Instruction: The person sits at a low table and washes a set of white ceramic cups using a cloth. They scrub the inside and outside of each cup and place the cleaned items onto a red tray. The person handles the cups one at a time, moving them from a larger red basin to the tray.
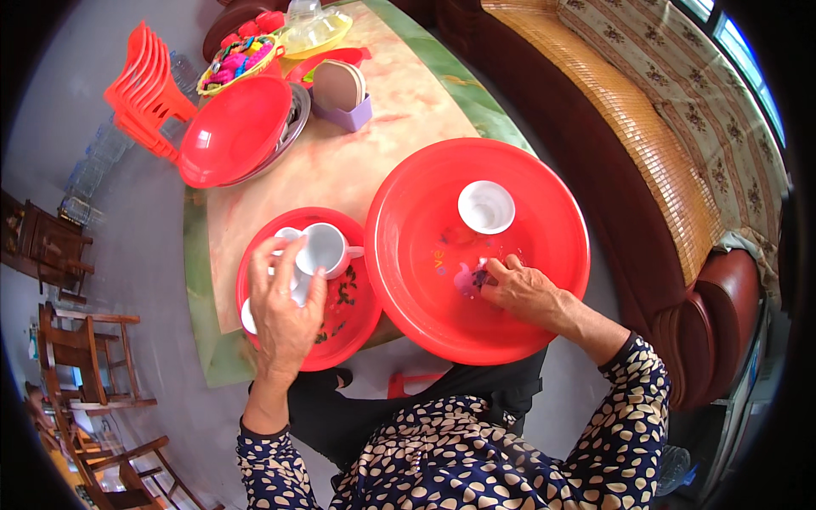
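Observation:
My left hand [285,306] reaches over a small red basin [357,338], thumb and fingers apart beside a white mug [323,250]. Its fingertips overlap the mug's near left side, and the mug's handle points right. More white cups, including one cup [247,317] at the left rim, are partly hidden by this hand. Inside the large red basin [421,319], my right hand [524,292] has its fingers bent down at the bottom, beside a purple printed picture [464,280]. Anything under those fingertips is hidden. Farther back in this basin sits a white cup [486,207], its mouth facing up.
Farther along the marble-patterned table [408,108] are a tilted red basin [236,131], a purple holder [347,113] with round pads, and a yellow basket [239,64] of colourful items. Stacked red stools [146,95] stand left. A sofa [612,127] runs along the right.

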A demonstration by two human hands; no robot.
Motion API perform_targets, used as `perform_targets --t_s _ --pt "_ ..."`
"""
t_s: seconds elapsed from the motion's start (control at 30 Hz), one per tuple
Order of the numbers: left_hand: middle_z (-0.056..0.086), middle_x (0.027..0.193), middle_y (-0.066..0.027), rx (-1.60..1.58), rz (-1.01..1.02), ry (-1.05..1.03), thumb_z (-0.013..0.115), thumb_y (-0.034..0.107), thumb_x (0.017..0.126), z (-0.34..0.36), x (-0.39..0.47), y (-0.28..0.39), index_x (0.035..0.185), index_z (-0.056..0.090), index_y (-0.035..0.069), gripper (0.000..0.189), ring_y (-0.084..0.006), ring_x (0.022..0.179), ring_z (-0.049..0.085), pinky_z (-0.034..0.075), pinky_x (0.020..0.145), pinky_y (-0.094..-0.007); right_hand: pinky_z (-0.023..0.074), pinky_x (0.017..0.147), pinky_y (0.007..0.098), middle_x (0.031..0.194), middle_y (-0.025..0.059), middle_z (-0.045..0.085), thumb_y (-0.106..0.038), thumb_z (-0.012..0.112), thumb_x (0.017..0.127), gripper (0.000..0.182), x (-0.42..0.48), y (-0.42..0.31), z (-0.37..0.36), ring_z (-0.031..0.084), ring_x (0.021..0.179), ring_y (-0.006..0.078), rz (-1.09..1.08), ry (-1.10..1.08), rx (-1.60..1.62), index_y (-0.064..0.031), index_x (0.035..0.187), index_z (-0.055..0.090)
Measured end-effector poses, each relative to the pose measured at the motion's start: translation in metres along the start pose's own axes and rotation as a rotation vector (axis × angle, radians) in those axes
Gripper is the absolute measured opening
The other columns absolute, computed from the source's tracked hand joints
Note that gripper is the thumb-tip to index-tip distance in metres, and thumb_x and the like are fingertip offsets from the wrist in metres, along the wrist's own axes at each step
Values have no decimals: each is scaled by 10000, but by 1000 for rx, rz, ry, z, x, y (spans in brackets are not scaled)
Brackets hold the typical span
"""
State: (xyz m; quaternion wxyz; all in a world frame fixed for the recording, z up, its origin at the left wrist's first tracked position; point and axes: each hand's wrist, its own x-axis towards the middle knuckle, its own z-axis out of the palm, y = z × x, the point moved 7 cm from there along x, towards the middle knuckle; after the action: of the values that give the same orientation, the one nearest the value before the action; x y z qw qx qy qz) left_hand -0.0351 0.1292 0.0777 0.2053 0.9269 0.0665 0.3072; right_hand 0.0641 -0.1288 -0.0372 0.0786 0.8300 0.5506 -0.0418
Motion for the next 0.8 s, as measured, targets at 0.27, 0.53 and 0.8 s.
perform_targets --t_s 0.27,0.53,0.8 --pt "497 1178 -113 -931 -374 -443 583 50 911 93 0 38 1245 522 3 342 -104 823 588 506 670 -229 486 883 408 1152 156 486 -56 708 698 365 13 66 -82 516 1061 324 273 450 453 -49 1046 598" --pt "506 1176 -91 -1302 -822 -588 589 149 930 154 -17 41 1357 380 63 484 -226 1036 585 527 784 -364 498 867 421 1072 146 540 -95 672 726 327 51 63 -14 542 1049 329 69 348 -14 -60 1046 611" --pt "527 1204 -85 -1559 -1258 -792 629 325 907 183 -41 65 1252 484 102 436 -268 1073 556 513 857 -499 515 801 452 978 193 579 -151 666 758 311 37 20 -35 593 955 380 51 354 620 -42 1035 578"
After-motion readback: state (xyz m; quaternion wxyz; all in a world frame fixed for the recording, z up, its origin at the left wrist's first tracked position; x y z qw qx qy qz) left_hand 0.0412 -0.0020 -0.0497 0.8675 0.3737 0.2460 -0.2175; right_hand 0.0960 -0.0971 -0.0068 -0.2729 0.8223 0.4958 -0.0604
